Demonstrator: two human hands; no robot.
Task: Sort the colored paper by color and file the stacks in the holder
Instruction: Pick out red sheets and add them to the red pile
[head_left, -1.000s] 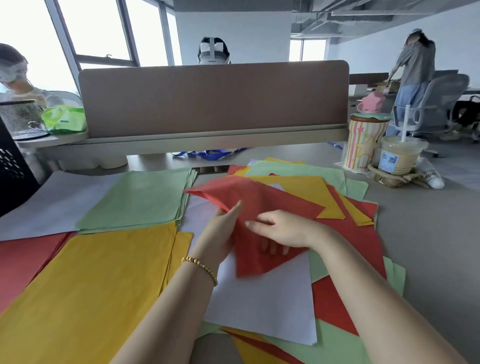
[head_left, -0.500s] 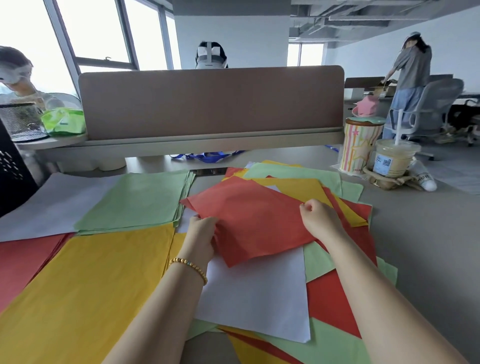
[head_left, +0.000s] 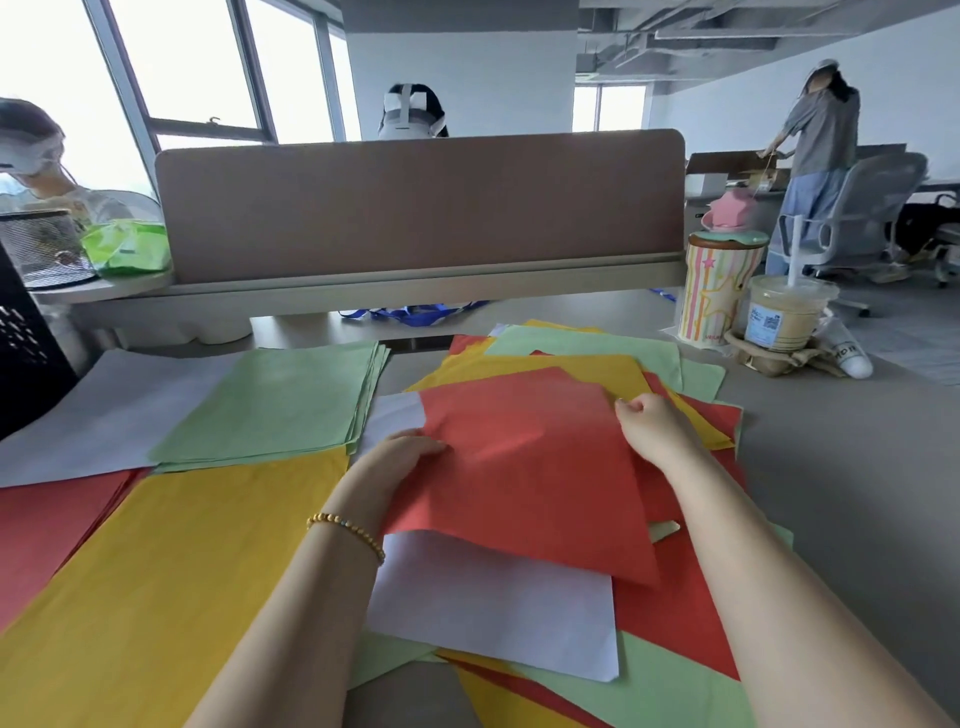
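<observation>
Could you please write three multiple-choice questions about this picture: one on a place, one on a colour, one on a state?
1. Where is the sorted green stack?
A. beyond the yellow stack
B. under the drink cup
C. on the divider

2. Which colour is the sheet that both hands hold?
A. white
B. red
C. blue

3. How is the red sheet held?
A. by the left hand only
B. lying free
C. by both hands at its edges

Answers: 1 A, the green stack lies farther from the person than the yellow one. 2 B, the sheet is red. 3 C, the left hand grips its left edge and the right hand pinches its right edge with its fingers.
</observation>
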